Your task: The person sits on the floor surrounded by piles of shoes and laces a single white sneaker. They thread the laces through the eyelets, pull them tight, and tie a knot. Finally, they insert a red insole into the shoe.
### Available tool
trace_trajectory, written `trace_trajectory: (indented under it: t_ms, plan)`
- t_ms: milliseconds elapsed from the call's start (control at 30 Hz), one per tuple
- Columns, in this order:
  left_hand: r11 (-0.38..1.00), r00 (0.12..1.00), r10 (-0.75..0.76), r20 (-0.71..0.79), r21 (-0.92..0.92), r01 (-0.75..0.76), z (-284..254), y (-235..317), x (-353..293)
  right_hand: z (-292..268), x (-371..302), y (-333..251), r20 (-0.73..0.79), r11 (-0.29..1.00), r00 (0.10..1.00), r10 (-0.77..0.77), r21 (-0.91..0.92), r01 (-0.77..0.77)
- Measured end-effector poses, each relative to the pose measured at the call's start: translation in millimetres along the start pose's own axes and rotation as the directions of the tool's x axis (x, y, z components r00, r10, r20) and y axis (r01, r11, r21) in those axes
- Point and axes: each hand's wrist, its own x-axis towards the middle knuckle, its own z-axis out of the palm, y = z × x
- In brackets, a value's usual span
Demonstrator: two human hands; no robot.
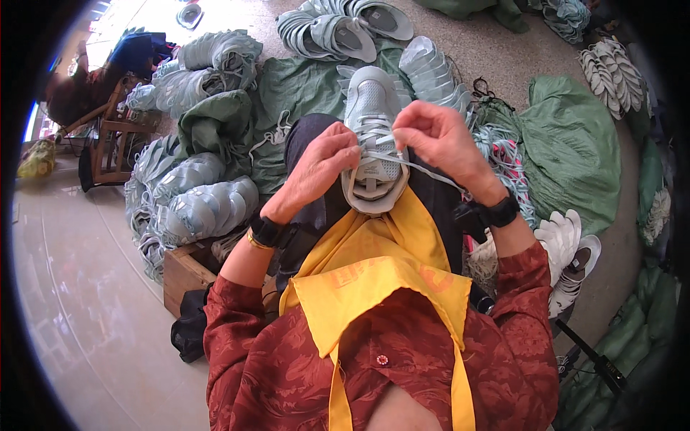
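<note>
Nearest, the yellow apron [359, 248] spreads below the heel end of the pale grey shoe [369, 108], which sits over the lap between the dark-trousered knees, toe pointing away from the person. Lacing seems to be the step in hand: the pale lace [382, 156] crosses the shoe's upper part in several rows, and a loose length trails off to its right. The next move would likely call for a snug, even pull on both sides, with the tongue kept flat beneath. Both forearms come in from below the shoe, elbows out, wrists bent inward above it. The left hand [322, 164], at the shoe's left edge, has its fingers curled, thumb and forefinger apparently pinching the lace. The right hand [440, 135], at the shoe's right edge and slightly farther forward, grasps the lace between thumb and forefinger, its other fingers loosely folded. Left of the shoe lie stacked uppers [208, 205]; to its right, a green bag [571, 144]; beyond its toe, another stack of pale uppers [327, 34] rests near a green sheet [298, 85].
</note>
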Motion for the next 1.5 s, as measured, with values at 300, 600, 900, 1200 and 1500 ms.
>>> trace_trajectory:
  t_ms: [300, 600, 900, 1200, 1500]
  plan:
    - [0.986, 0.987, -0.135, -0.087, -0.110, 0.125, -4, 1, -4, -34, -10, 43, -0.086, 0.989, 0.990, 0.116, 0.099, -0.108]
    - [0.990, 0.965, -0.141, -0.219, -0.009, 0.142, 4, -22, -2, -31, -4, 37, 0.006, 0.923, 0.999, -0.047, -0.382, 0.046]
    - [0.979, 0.955, -0.091, -0.281, 0.149, 0.138, 7, -16, 1, -18, -17, 38, -0.177, 0.940, 0.974, -0.143, -0.333, 0.078]
    - [0.744, 0.911, 0.373, -0.174, 0.644, -0.181, -1, 8, 5, -11, -44, 25, -0.292, 0.937, 0.946, 0.141, -0.269, -0.223]
    - [0.923, 0.941, 0.026, -0.338, 0.370, 0.107, 10, 9, -11, -4, -41, 43, -0.124, 0.945, 0.992, 0.033, -0.318, -0.071]
